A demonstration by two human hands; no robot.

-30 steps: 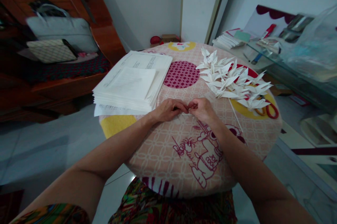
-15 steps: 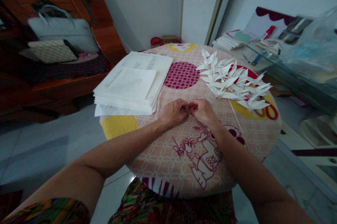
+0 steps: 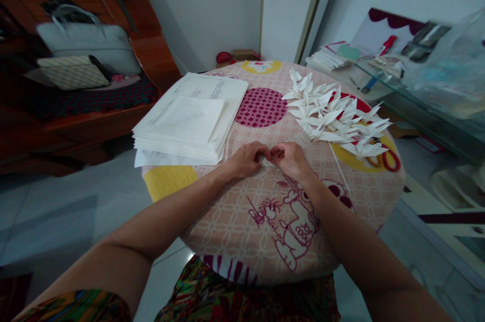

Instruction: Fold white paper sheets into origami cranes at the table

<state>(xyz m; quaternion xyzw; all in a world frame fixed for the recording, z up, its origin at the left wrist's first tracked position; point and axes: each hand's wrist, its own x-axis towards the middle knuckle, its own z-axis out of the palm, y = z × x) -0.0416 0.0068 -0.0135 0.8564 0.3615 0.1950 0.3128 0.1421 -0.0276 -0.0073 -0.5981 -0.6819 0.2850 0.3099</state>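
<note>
Close together over the middle of the round table, my two hands pinch a small folded piece of white paper, mostly covered by the fingers. My left hand is closed with fingertips on its left side. My right hand is closed on the other side, its fingertips meeting the left ones. Beyond the right hand lies a cluster of folded white paper cranes. To the left of my hands sits a stack of printed paper sheets, with smaller blank paper squares on top.
A patterned cloth covers the table. Red-handled scissors lie partly under the cranes, near a thin white stick. A glass shelf stands at the right; a wooden bench with a pale handbag is at the left.
A bit of white paper now shows below the fingertips, where it was hidden before. My left hand has shifted slightly, its finger ring closing; the right has barely moved.
</note>
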